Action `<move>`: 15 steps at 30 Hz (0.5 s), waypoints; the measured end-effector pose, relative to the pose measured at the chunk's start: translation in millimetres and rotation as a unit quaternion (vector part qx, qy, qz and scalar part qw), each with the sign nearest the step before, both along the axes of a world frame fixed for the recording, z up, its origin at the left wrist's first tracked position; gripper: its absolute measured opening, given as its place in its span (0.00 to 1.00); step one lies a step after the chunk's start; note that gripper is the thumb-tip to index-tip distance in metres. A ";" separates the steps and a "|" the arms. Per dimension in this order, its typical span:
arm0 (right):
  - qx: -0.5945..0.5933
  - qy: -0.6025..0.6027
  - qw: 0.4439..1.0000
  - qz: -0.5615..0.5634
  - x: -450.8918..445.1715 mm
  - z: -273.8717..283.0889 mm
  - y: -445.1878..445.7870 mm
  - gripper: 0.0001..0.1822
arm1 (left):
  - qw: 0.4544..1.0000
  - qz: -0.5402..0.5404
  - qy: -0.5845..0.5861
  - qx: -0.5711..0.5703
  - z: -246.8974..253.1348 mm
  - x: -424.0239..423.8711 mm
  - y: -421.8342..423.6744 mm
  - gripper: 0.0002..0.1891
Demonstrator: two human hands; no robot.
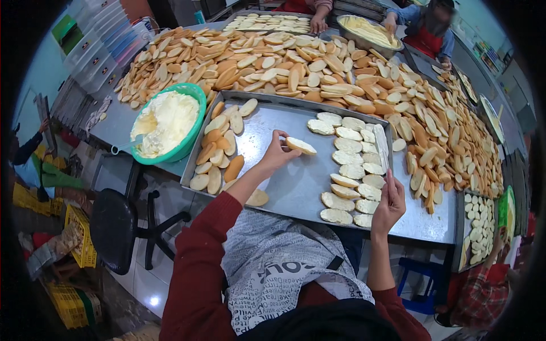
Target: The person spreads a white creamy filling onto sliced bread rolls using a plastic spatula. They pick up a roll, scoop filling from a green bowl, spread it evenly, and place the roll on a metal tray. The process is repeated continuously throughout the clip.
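Between the fingers of my left hand (279, 152) is a slice of bread (301, 145), held above the middle of a metal baking tray (290, 187) with its pale face up. My right hand (390, 198) grips the handle of a spatula whose cream-smeared blade (381, 145) points away from me along the tray's right side. Several cream-spread slices (347, 157) lie in columns beside the blade. Unspread slices (217, 153) sit in a loose group at the tray's left end. A green tub of pale cream (170, 117), with a light-coloured utensil (128, 144) in it, stands left of the tray.
A large heap of sliced bread (273, 64) covers the table behind and right of the tray. A metal bowl (370, 36) and co-workers stand across the table. Another filled tray (477, 226) is at right. A black chair (114, 230) and blue stool (418, 285) stand below.
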State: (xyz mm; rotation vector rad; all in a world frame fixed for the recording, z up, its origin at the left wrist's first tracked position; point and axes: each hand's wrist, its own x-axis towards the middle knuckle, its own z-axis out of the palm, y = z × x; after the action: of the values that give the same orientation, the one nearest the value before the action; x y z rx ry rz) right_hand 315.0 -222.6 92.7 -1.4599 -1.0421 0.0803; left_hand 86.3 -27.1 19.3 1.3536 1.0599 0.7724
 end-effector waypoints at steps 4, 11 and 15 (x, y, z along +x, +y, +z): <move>-0.014 0.020 1.000 -0.014 5.5 -4.2 -9.3 0.17 | 0.985 -0.033 0.107 0.129 -14.0 15.4 26.9 0.30; -0.022 0.034 0.999 -0.013 11.7 -9.8 -12.0 0.17 | 0.933 -0.035 0.193 0.302 -23.9 38.0 48.0 0.29; -0.030 0.037 0.999 -0.005 7.1 -12.6 -8.9 0.17 | 0.950 -0.008 0.162 0.267 -23.3 55.1 48.8 0.31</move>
State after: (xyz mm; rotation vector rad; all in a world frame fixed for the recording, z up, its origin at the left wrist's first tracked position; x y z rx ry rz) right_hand 322.0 -231.5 80.2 -1.5063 -0.9794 0.1574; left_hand 141.4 21.7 -4.0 2.0024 1.1342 0.8819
